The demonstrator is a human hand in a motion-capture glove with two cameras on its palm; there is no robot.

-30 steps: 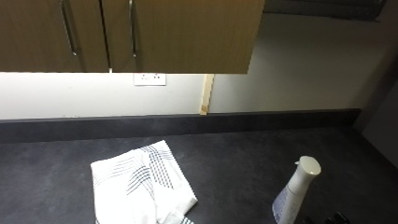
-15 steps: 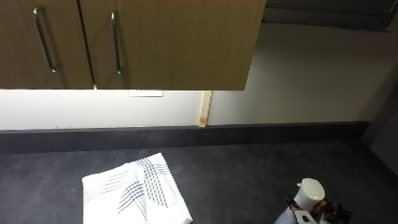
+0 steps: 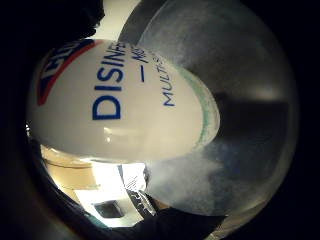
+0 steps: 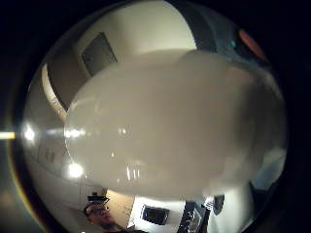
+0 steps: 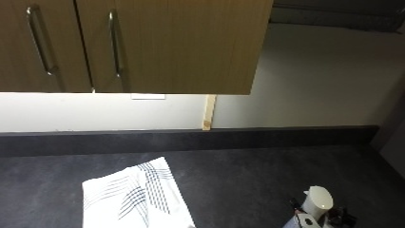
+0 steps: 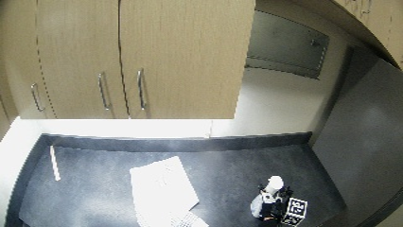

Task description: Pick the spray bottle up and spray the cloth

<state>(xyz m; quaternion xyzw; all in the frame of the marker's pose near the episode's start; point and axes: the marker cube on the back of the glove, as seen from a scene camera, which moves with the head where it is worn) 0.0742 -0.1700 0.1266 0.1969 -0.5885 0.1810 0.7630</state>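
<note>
A white spray bottle (image 5: 316,201) stands on the dark countertop (image 5: 253,175) at the near right, only its top showing in the outside view. My gloved right hand (image 5: 340,216) is at the bottle, with black parts on both sides of its neck, and grips it. In the wide outside view the hand (image 6: 272,211) wraps the bottle (image 6: 273,184) low on its body. The bottle's white body with blue lettering (image 3: 120,100) fills the little finger side palm view, and its plain white side (image 4: 170,126) fills the thumb side view. A white cloth with dark stripes (image 5: 134,199) lies flat to the bottle's left.
Wooden wall cabinets (image 5: 139,42) with metal handles hang above the counter's back edge. A dark upstand (image 5: 190,138) runs along the wall. A pale strip (image 6: 55,163) lies at the counter's far left. A grey wall (image 6: 368,142) closes the right side.
The outside camera has tilted up, so more cabinet shows. One second ago the bottle stood alone; now the gloved hand is round it.
</note>
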